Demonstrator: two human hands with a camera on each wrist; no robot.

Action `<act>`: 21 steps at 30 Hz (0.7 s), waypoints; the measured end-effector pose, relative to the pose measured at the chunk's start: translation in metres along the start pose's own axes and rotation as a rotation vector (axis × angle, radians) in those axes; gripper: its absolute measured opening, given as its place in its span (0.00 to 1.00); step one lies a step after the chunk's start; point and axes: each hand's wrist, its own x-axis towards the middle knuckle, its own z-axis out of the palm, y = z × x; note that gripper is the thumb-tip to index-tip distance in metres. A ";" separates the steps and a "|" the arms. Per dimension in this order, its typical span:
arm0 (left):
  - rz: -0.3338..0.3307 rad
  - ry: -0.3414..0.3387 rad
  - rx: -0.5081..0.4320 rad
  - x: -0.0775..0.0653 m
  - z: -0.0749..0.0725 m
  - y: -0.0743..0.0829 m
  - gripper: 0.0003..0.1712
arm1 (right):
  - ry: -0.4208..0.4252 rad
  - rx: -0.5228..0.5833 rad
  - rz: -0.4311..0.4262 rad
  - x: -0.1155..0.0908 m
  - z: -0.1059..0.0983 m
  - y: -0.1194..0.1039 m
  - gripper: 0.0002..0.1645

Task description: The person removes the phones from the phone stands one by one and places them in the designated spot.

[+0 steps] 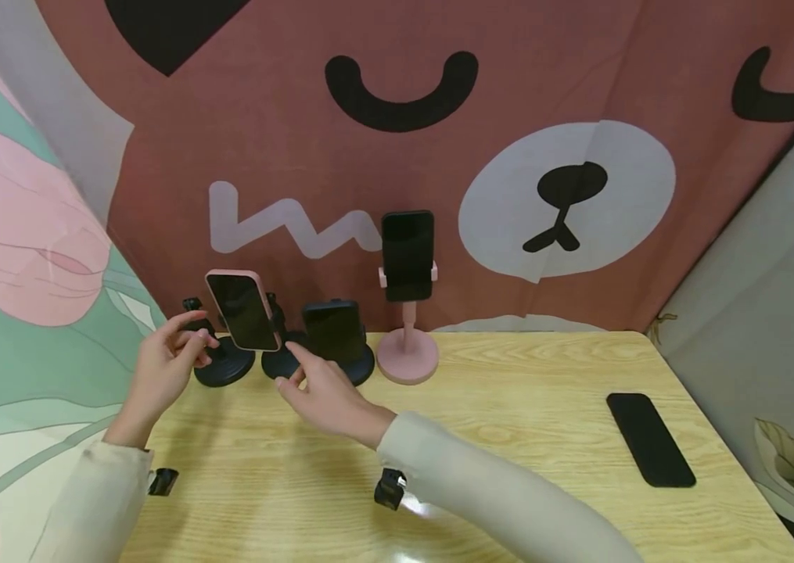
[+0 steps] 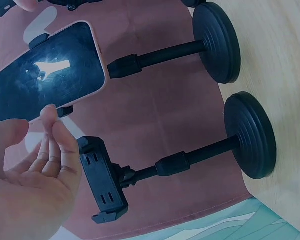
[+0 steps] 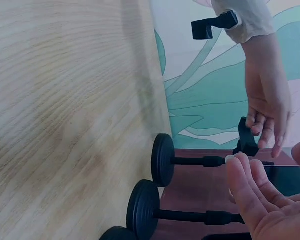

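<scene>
Backdrop (image 1: 284, 148) of brown cloth printed with a bear face, hanging at twelve o'clock. Next in size, a wood-grain bench (image 1: 509, 391), spreading toward six o'clock. Along its far edge, one tall pink stand (image 1: 407, 357) just below centre and, in a row from there toward nine o'clock, three black ones on round bases: inner stand (image 1: 363, 367), middle stand (image 1: 275, 364), outer stand (image 1: 224, 366). At eight o'clock, near the outer stand, a left hand (image 1: 163, 374), fingers loosely bent, thumb apart from them. At seven o'clock, a right hand (image 1: 326, 395), index nearly straight toward the lower right corner of a pink-edged phone (image 1: 244, 310), thumb spread away; contact impossible to tell. At nine o'clock, that same phone, upright in the middle stand, leaning slightly toward eleven. At three o'clock from it, a dark phone (image 1: 333, 332) on the inner stand; beyond, a black phone (image 1: 407, 254) upright in the pink stand; at four o'clock, flat on the bench, a loose phone (image 1: 650, 439). Smallest, a dark wrist mount (image 1: 163, 482) below each hand.
</scene>
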 end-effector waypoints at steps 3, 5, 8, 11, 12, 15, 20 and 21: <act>-0.029 -0.033 0.015 0.003 -0.001 0.002 0.26 | 0.003 -0.006 0.020 0.009 0.005 -0.002 0.40; -0.039 -0.059 0.016 0.005 -0.001 0.003 0.28 | 0.002 -0.018 0.025 0.013 0.008 -0.003 0.41; -0.043 -0.089 0.012 0.009 -0.001 0.003 0.29 | -0.006 -0.030 0.031 0.020 0.011 -0.005 0.44; -0.045 -0.108 0.008 0.012 0.000 0.003 0.29 | -0.017 -0.012 0.048 0.026 0.013 -0.007 0.45; -0.046 -0.113 0.013 0.012 0.000 0.002 0.29 | -0.020 0.006 0.060 0.028 0.013 -0.008 0.45; -0.045 -0.132 0.024 0.015 0.000 0.001 0.28 | -0.018 0.086 0.107 0.035 0.014 -0.012 0.44; -0.042 -0.167 0.040 0.020 0.000 0.003 0.28 | 0.016 0.203 0.162 0.045 0.015 -0.017 0.42; -0.041 -0.176 0.044 0.020 0.000 0.004 0.28 | 0.020 0.211 0.166 0.046 0.015 -0.018 0.41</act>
